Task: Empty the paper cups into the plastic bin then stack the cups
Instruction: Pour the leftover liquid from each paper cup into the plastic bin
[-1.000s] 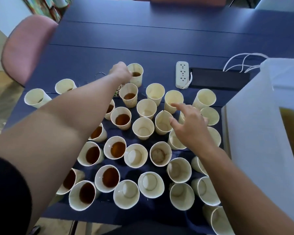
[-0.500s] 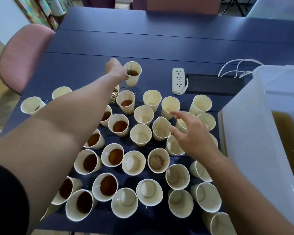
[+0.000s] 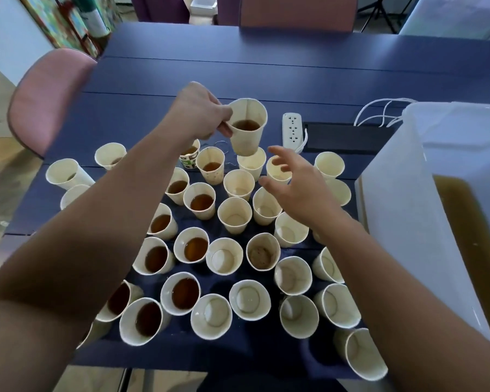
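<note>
My left hand (image 3: 199, 111) pinches the rim of a cream paper cup (image 3: 248, 134) with brown liquid inside, held in the air above the far row of cups. My right hand (image 3: 297, 185) hovers spread and empty a little below and to the right of that cup. Several cups on the left, such as one full cup (image 3: 201, 200), hold brown liquid. Several cups on the right, such as one empty cup (image 3: 234, 215), have nothing inside. The translucent plastic bin (image 3: 413, 205) stands at the right with brown liquid (image 3: 475, 230) in it.
The dark blue table (image 3: 266, 69) carries a white power strip (image 3: 292, 131), a black flat device (image 3: 348, 137) and white cables (image 3: 382, 111) behind the cups. A pink chair (image 3: 46, 97) stands at the left, another chair (image 3: 297, 12) at the far side.
My left hand has lifted the liquid-filled cup off the table and brought it nearer and rightward. My right hand rose from the empty cups and spread its fingers.
</note>
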Available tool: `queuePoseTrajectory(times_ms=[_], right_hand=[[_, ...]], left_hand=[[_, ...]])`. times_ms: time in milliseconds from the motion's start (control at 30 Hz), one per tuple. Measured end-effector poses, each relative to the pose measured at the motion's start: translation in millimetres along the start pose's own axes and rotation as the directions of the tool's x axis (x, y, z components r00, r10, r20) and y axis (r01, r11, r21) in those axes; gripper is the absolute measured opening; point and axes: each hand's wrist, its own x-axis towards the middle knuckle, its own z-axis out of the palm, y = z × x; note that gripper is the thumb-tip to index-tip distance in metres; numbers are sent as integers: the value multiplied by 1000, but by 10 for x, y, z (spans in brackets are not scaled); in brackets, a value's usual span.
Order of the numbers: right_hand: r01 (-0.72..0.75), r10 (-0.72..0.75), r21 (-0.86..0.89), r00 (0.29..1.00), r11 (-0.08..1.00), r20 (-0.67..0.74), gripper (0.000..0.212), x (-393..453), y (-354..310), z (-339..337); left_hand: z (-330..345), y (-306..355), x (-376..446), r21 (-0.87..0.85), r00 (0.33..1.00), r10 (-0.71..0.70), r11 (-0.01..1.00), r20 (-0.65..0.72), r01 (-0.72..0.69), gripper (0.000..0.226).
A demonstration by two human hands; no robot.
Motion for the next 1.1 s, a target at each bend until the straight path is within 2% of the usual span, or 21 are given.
queuePoseTrajectory(times_ms=[133, 267, 333, 433, 600, 767, 900, 1000, 1100], right_hand=[[-24, 30, 151, 999, 988, -36, 78, -107, -52, 56], [-19, 61, 323, 991, 946, -122, 85, -350, -59, 74], [4, 78, 386, 978, 923, -195, 84, -485, -53, 39], [36, 87, 387, 951, 921, -297, 75, -690, -28, -57], [64, 110, 426, 922, 902, -371, 68, -988, 32, -330], [100, 63, 320, 885, 942, -462, 68, -1268, 144, -820], [31, 78, 205, 860, 978, -503, 67, -1481, 320, -1225], [-16, 103, 160, 829, 987, -549, 63, -1616, 499, -1470], [-93, 102, 45, 820, 995, -564, 65, -1712, 679, -1683]], left_hand=[[44, 108, -499, -28, 997, 42, 999, 69, -40, 18], [142, 184, -953, -57, 989, 80, 996, 124, -73, 21], [205, 222, -1145, -90, 987, 89, 993, 137, -77, 22], [321, 311, -1414, -159, 984, 106, 984, 140, -84, 23], [506, 455, -1720, -210, 969, 212, 961, 127, -183, 25], [664, 687, -1927, -317, 918, 336, 912, 211, -260, 35], [885, 828, -2054, -337, 875, 416, 884, 249, -325, 26], [1114, 907, -2152, -312, 812, 475, 871, 339, -379, 13], [1361, 946, -2223, -269, 763, 523, 851, 379, -450, 9]])
